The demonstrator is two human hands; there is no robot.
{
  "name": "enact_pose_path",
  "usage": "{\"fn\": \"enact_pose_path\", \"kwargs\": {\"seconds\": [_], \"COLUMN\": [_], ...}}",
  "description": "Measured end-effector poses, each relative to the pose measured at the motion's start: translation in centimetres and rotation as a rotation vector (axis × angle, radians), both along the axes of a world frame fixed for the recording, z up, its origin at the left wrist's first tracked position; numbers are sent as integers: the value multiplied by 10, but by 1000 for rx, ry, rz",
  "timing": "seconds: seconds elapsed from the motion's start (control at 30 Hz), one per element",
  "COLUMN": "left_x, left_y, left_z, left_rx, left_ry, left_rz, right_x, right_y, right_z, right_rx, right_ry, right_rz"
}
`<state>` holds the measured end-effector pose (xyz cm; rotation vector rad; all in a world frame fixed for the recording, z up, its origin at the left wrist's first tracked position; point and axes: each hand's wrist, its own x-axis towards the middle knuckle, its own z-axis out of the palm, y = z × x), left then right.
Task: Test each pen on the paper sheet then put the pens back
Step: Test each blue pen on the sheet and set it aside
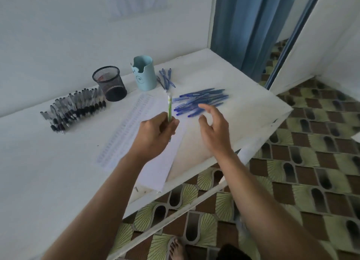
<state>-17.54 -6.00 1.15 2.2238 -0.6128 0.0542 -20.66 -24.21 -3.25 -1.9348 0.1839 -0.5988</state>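
**Worktop** (39, 162): white; left end cut off by the frame.

**Black pens** (76, 109): a row well left of the left-hand fingers (174, 124). Clear barrels, dark grips. Too blurred to count.

**Mesh cup** (110, 83): black wire, beyond and left of those fingers. What it holds cannot be made out.

**Pen holder** (144, 72): pale blue, notched rim, small drawn face on the front. It stands beyond the fingers, and its inside is hidden.

**Paper sheet** (153, 170): flat on the worktop beneath the left hand, partly covered by hand and forearm. Its near corner overhangs the front edge. It carries rows of faint marks, too blurred to read.

**Left hand** (155, 132): raised over the sheet, fingers curled and clamped on the green pen.

**Green pen** (169, 107): held nearly upright. The barrel is light green with a whitish upper part. The lower barrel is hidden inside the grip, and the top merges with the pens behind it.

**Loose blue pens** (166, 79): a few just right of the holder, beyond the gripping fingers.

**Blue pen pile** (198, 102): lying flat and crossed over one another, right of the left-hand fingers. The near ends are hidden behind the right-hand fingers (209, 108). The number cannot be counted.

**Right hand** (215, 127): fingers apart and relaxed, holding nothing. Whether they touch the pile cannot be told.

**Curtain** (249, 25): blue, cut off at the top.

**Tiled floor** (311, 162): brown and green pattern.
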Motion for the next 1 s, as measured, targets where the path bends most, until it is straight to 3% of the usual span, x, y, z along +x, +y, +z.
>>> {"fn": "enact_pose_path", "kwargs": {"seconds": [0.27,0.43,0.7,1.0], "left_x": [-63,-112,-175,-191], "left_y": [-161,-266,-378,-417], "left_z": [-25,-71,-185,-375], "left_rx": [32,103,324,540], "left_ry": [104,315,490,416], "left_rz": [-144,-204,-404,-583], "right_x": [-93,-163,-251,-281], "right_y": [-131,-211,-301,-321], "right_z": [-22,-60,-165,-333], "right_rx": [34,-5,39,78], "right_ry": [-82,-23,192,272], "right_rz": [-301,-453,-540,-561]}}
